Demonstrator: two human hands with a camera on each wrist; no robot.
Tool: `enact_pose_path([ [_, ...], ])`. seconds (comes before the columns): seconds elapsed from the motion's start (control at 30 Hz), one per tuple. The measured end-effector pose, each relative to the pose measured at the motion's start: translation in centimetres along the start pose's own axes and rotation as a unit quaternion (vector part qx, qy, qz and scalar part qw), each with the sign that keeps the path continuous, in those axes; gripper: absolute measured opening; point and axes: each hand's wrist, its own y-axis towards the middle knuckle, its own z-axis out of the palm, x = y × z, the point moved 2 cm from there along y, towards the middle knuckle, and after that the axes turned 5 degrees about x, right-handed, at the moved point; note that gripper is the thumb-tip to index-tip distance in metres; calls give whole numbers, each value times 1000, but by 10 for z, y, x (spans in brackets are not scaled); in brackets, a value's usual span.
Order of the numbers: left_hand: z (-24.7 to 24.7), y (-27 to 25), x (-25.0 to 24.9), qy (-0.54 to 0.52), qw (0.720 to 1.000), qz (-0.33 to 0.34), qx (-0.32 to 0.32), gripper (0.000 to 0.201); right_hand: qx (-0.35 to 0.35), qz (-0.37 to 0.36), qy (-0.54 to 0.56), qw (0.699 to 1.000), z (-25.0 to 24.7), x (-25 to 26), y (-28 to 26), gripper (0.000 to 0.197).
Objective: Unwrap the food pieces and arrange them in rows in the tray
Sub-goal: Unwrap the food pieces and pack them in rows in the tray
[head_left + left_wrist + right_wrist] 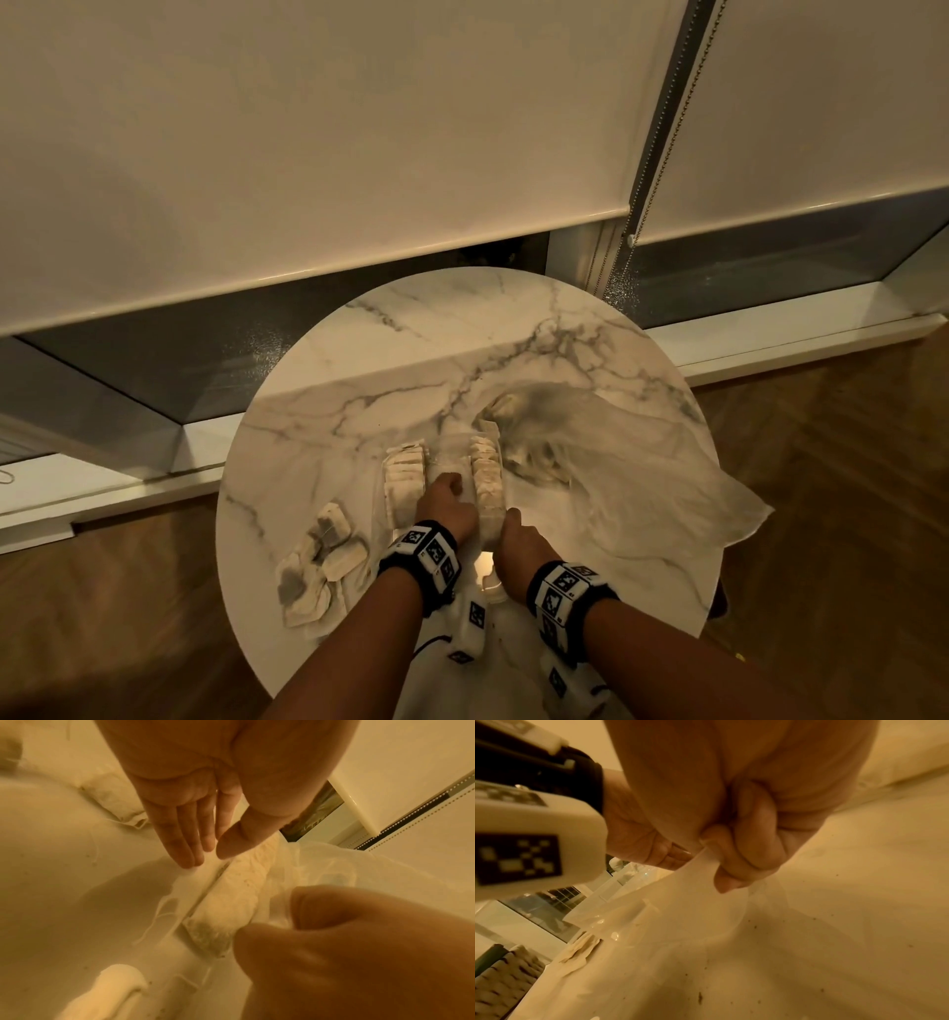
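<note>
Our left hand flat with straight fingers inside the clear tray between its two rows of food pieces, our right hand pinching the tray's near rim, loose pieces left of the tray, plastic wrap to its right

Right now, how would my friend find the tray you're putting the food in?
Find the round marble table. Near its middle, just beyond both hands, sits the clear tray. Unlike the loose pieces scattered to its left, its pieces stand packed in two rows along its sides, leaving the middle open.

Home: marble table, roller blinds
</note>
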Motion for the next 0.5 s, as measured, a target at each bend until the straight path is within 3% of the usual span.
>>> enact_pose_path([
  [0.13, -4, 1, -15, -27, 999, 32, 12, 57, 2, -7, -11, 1000, 1, 0, -1, 38],
  [0.3, 3, 18, -23, -13, 997, 65, 26, 48, 2, -6, -12, 1000, 0, 1, 0, 36],
  [0.43, 2, 14, -33, 13, 995, 84, 47, 63, 8, -3, -13, 1000, 1, 1, 1, 37],
  [0.5, 3, 15, -31, 15, 996, 81, 42, 59, 9, -1, -17, 1000, 1, 1, 1, 36],
])
